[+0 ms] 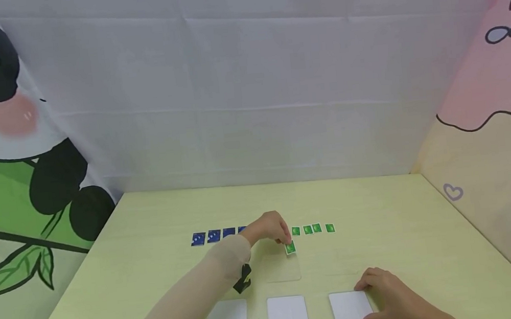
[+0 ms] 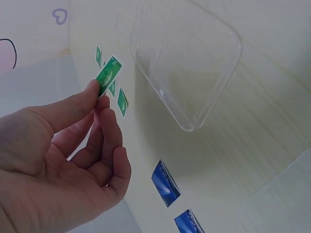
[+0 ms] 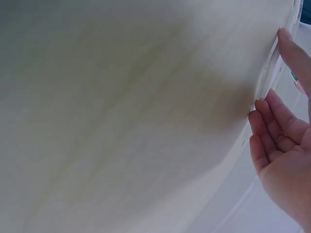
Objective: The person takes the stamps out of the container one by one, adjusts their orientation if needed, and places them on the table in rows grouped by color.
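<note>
My left hand (image 1: 269,227) pinches a small green card (image 1: 290,247) between thumb and fingers; in the left wrist view the card (image 2: 109,75) is raised off the table. Close by lies a clear plastic tray (image 2: 188,127), with my hand above its far side. Several green cards (image 1: 296,231) form a row behind, to the right of the hand. Several blue cards (image 1: 198,238) line up to the left, partly hidden by my forearm. At the front right, my right hand (image 1: 390,293) holds the right side of a white rounded rectangular card (image 1: 350,306) at its corners.
Two more white rounded rectangles (image 1: 287,311) lie in line along the front. Faint clear edges (image 1: 342,274) show behind the right one. A grey-white cloth (image 1: 248,88) hangs behind the table (image 1: 371,205), and cartoon-printed panels (image 1: 491,157) stand at both sides.
</note>
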Demonstrator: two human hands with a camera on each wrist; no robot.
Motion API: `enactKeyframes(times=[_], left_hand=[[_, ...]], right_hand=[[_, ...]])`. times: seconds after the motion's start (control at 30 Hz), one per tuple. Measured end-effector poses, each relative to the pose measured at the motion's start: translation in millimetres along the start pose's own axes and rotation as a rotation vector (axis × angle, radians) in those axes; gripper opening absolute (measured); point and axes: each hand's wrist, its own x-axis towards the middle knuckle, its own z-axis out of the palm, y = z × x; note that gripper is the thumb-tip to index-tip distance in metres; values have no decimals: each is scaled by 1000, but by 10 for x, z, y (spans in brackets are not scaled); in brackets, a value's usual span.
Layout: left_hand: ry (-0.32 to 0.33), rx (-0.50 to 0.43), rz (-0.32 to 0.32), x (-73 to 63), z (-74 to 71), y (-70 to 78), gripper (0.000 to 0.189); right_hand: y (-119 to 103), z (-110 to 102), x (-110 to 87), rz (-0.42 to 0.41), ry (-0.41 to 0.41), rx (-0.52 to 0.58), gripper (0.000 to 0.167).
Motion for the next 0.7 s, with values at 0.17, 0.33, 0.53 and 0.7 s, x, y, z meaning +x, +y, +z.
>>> enactKeyframes(times=[0.17, 0.33, 0.53, 0.7], left_hand=[[15, 28, 5, 32, -5, -8, 8], [24, 55, 32, 50, -32, -3, 8], [25, 51, 35, 64, -56, -6, 7], [29, 69, 43, 101, -84, -19, 7]], right_hand=[[-4, 2, -5, -14, 18, -8, 49], [3, -7, 9, -20, -6, -22, 50], [3, -5, 12, -10, -17, -18, 50], [10, 3, -2, -5, 6, 18, 48]])
